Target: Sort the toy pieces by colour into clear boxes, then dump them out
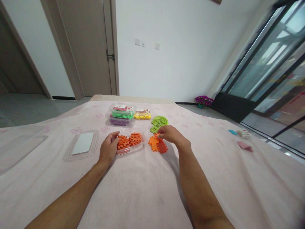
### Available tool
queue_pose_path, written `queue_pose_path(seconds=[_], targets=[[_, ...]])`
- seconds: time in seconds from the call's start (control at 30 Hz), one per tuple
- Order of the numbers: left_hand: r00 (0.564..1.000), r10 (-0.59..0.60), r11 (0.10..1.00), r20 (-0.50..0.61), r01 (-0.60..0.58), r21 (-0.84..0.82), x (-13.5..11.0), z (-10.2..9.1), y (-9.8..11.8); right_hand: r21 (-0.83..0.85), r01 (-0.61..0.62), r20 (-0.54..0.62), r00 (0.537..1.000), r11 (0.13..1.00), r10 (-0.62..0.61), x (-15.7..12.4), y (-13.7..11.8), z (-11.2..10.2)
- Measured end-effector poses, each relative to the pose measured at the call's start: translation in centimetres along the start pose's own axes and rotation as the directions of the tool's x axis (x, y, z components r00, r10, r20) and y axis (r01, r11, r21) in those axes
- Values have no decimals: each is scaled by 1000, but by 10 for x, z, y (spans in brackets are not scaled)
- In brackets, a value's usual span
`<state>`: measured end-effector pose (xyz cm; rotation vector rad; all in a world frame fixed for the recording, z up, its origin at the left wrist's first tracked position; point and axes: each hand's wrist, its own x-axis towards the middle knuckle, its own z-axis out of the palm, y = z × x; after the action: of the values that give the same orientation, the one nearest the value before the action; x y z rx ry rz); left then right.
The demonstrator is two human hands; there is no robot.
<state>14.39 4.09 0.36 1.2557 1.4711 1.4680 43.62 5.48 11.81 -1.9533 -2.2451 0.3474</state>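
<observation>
My left hand [108,148] grips the near left edge of a clear plastic tray [140,147] filled with several orange puzzle-like foam pieces [130,140]. My right hand [169,133] is curled over a small cluster of joined orange and red pieces [157,145] on the pink cloth, its fingertips pinching an orange piece at the cluster's top. Just behind that hand lies a patch of light green pieces [159,122].
A clear lid [82,144] lies left of the tray. Behind stand stacked clear boxes of green and purple pieces [121,114] and a box of yellow pieces [142,114]. Small items [244,140] lie at right. The pink cloth [147,187] covers the surface; glass doors are at right.
</observation>
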Motion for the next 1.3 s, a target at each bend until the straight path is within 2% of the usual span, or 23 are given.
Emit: queue_pose_path(seconds=[0.1, 0.23, 0.33, 0.47, 0.53, 0.63, 0.7, 0.77, 0.83, 0.9, 0.97, 1.03, 1.13, 1.23, 1.3], targets=[[1000, 2, 999, 0, -2, 35, 2, -1, -4, -107, -113, 104, 987, 988, 124, 0, 16, 1], [1000, 7, 999, 4, -7, 48, 5, -2, -7, -128, -146, 267, 947, 981, 176, 7, 23, 15], [1000, -1, 999, 17, 0, 43, 6, -2, -9, -118, -162, 339, 921, 980, 193, 12, 24, 24], [1000, 5, 1000, 28, -5, 18, 6, -2, -9, -29, -152, 367, 918, 988, 152, 10, 27, 22], [1000, 2, 1000, 28, -3, 6, 5, -1, -8, 76, -80, 324, 945, 994, 51, 8, 26, 16], [999, 3, 1000, 32, -3, -24, 4, -1, -5, 286, 73, 63, 994, 955, -94, 7, 17, 9], [999, 11, 999, 35, -10, -34, 4, 0, -4, 415, 147, -125, 987, 898, -104, 10, 5, 11], [999, 16, 999, 44, -15, -35, 3, 0, -2, 519, 212, -237, 966, 828, -99, 13, -11, 18], [998, 16, 999, 64, -13, -45, 2, 0, 0, 608, 241, -255, 962, 757, -101, 14, -29, 27], [997, 13, 998, 79, -8, -60, 1, 0, 2, 655, 233, -195, 971, 719, -137, 12, -45, 36], [997, 11, 998, 81, -6, -64, 1, 0, 3, 613, 251, -124, 967, 749, -223, 9, -57, 41], [997, 11, 999, 77, -7, -54, 1, 0, 2, 496, 298, -88, 952, 816, -294, 7, -62, 43], [996, 7, 998, 85, -2, -55, 2, 1, 1, 341, 334, -113, 942, 879, -315, 6, -62, 43], [996, 0, 997, 93, 8, -79, 2, 2, 2, 277, 379, -155, 924, 883, -348, 6, -62, 45], [996, 3, 997, 84, 4, -83, 1, 2, 3, 269, 417, -134, 909, 868, -395, 6, -64, 48]])
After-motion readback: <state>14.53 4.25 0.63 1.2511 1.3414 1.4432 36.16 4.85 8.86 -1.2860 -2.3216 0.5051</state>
